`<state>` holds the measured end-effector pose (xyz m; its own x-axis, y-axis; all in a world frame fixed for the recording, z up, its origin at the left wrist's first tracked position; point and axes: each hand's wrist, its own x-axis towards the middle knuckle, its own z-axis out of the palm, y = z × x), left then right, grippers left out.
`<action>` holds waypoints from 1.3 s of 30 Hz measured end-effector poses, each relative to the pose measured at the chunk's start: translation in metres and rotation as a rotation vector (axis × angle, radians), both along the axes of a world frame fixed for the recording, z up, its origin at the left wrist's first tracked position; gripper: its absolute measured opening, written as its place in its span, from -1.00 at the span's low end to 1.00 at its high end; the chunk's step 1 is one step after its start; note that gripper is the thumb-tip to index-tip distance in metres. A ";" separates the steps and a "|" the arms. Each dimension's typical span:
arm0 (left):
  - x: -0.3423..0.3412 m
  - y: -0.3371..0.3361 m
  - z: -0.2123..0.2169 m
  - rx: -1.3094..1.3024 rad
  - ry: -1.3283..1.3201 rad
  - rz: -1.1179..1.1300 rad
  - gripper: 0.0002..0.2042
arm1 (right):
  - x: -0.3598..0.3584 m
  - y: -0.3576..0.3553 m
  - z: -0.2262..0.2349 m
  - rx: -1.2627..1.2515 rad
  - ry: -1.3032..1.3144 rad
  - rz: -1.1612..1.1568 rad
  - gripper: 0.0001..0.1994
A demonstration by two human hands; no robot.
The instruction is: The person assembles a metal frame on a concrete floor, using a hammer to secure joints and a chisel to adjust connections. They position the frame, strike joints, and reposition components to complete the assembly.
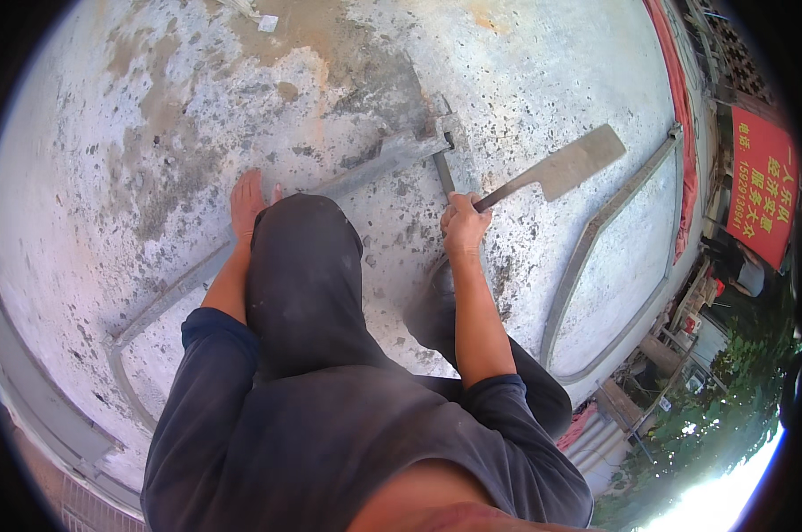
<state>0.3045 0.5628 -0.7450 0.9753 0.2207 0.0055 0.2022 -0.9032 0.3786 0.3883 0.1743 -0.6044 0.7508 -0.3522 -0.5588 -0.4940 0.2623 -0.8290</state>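
A grey metal beam runs slantwise across the pale, stained concrete floor in front of me. My left hand is beside the beam, fingers stretched and thumb apart; my knee hides part of it, so I cannot tell how firmly it touches. My right hand is closed round the handle of a cleaver-like tool. Its broad, flat, dull grey blade points up and to the right. A short dark metal bar reaches from the beam's far end to my right fingers; whether they hold it too is unclear.
An angled metal frame lies to the right. Beyond it runs a red strip along the floor's edge, with a red banner further out. A person, stacked items and greenery are at the right rim. Scraps lie far ahead.
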 end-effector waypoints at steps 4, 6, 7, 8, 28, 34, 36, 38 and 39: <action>0.009 -0.002 -0.009 0.003 -0.066 -0.051 -0.42 | -0.052 -0.023 -0.109 -0.304 0.097 0.179 -0.67; 0.002 -0.001 -0.010 0.001 -0.018 -0.027 -0.42 | -0.069 -0.004 -0.096 0.000 0.744 0.354 -0.67; 0.003 0.001 -0.010 0.001 0.000 -0.012 -0.42 | -0.074 0.001 -0.087 -0.004 0.742 0.334 -0.67; 0.008 0.000 -0.007 -0.003 -0.003 -0.010 -0.41 | -0.076 0.003 -0.080 -0.010 0.739 0.315 -0.66; 0.000 0.003 -0.016 -0.066 0.008 0.051 -0.42 | 0.183 0.001 0.123 -1.023 0.413 1.514 -0.76; 0.000 -0.001 -0.023 -0.060 0.020 0.066 -0.41 | 0.158 -0.018 0.181 -1.351 0.169 1.608 -0.59; -0.004 0.001 -0.027 -0.056 0.027 0.069 -0.40 | 0.133 -0.030 0.205 -1.394 0.173 1.460 -0.54; -0.001 0.003 -0.029 -0.052 0.044 0.066 -0.40 | 0.103 -0.053 0.221 -1.383 0.218 1.261 -0.53; -0.002 0.005 -0.028 -0.049 0.063 0.064 -0.40 | 0.090 -0.067 0.226 -1.369 0.240 1.164 -0.52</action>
